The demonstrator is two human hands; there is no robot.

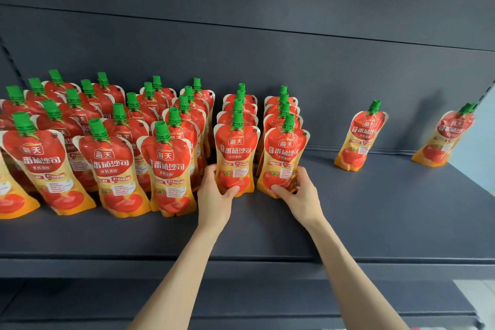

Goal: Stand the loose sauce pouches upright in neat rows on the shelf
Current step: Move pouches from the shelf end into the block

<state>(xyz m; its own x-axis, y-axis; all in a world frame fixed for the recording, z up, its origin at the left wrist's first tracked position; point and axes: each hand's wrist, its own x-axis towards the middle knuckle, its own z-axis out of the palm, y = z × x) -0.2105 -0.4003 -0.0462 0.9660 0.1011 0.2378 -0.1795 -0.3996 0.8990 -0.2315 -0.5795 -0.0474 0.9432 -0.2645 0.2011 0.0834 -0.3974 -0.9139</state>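
Red and orange tomato sauce pouches with green caps stand in several rows on the dark shelf (pixel 375 209). My left hand (pixel 214 193) grips the bottom of the front pouch (pixel 235 150) of one row. My right hand (pixel 300 193) grips the bottom of the front pouch (pixel 284 153) of the row to its right. Both pouches stand upright. Two single pouches stand apart further right, one (pixel 360 136) near the back wall and one (pixel 447 136) at the shelf's right end.
The left rows of pouches (pixel 107 142) lean a little and crowd the shelf's left half. Bare shelf surface lies between my right hand and the two single pouches. The shelf's front edge (pixel 267 260) runs below my forearms. A dark back panel (pixel 267 48) rises behind.
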